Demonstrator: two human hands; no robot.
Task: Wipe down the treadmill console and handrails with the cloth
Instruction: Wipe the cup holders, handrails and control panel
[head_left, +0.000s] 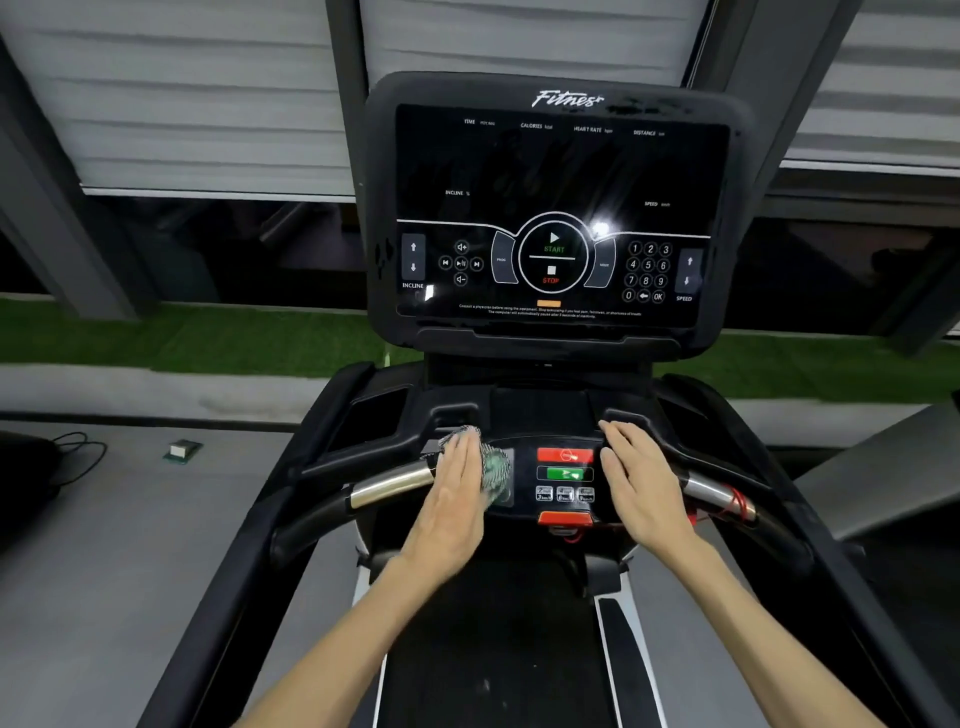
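Note:
The black treadmill console (550, 171) stands upright ahead, its screen dark with white labels. Below it runs the front handlebar with a small control panel (565, 475) of red and green buttons. My left hand (457, 483) lies flat with straight fingers, pressing a patterned grey-green cloth (493, 467) against the bar just left of that panel. The cloth looks blurred. My right hand (641, 478) rests flat on the bar to the right of the panel, fingers straight. A silver grip section of the left handrail (389, 486) shows beside my left hand; the right handrail (711, 491) has a red cord around it.
The treadmill belt (493, 649) runs under my arms. Grey floor lies to the left with a small box (182, 451) and a black cable (78, 457). A strip of green turf (208, 338) and window blinds are behind the console. Another machine's edge is at right.

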